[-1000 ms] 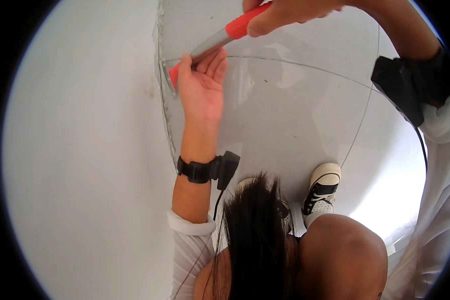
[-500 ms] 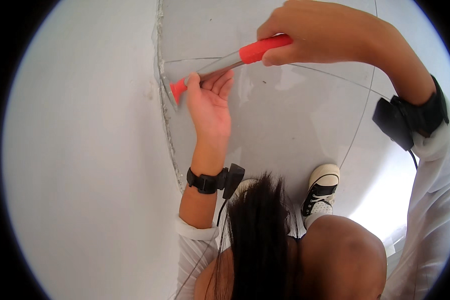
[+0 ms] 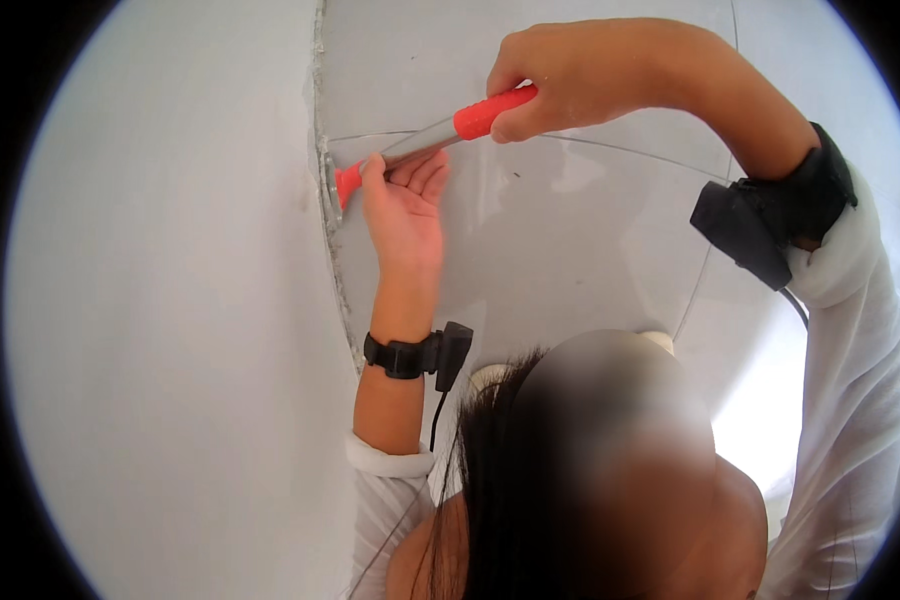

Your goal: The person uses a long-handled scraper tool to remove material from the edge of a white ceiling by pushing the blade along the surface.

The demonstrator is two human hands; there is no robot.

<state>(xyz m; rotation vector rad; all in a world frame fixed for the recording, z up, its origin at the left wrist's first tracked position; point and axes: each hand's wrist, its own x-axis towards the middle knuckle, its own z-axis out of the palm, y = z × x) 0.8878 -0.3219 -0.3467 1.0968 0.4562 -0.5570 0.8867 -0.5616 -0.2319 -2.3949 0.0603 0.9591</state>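
Note:
A long scraper [image 3: 422,138] has a red grip, a silver shaft and a red collar by its flat metal blade, which is against the rough seam [image 3: 322,90] at the wall's base. My right hand [image 3: 600,75], upper middle, is wrapped round the red grip. My left hand [image 3: 405,215] is palm up near the blade, thumb over the shaft and fingers loosely curled beneath it. Black strapped devices with cables sit on my left wrist [image 3: 402,355] and right forearm [image 3: 740,230].
A plain white wall [image 3: 160,300] fills the left side. Grey glossy tiles [image 3: 560,230] with thin joints form the floor. My dark hair [image 3: 500,510] and a blurred patch cover the lower middle, mostly hiding two pale shoe tips [image 3: 658,340].
My right hand has come lower and the scraper lies at a flatter angle. My left hand has moved down along the seam, and the blade is closer against it. The shoes are now mostly hidden.

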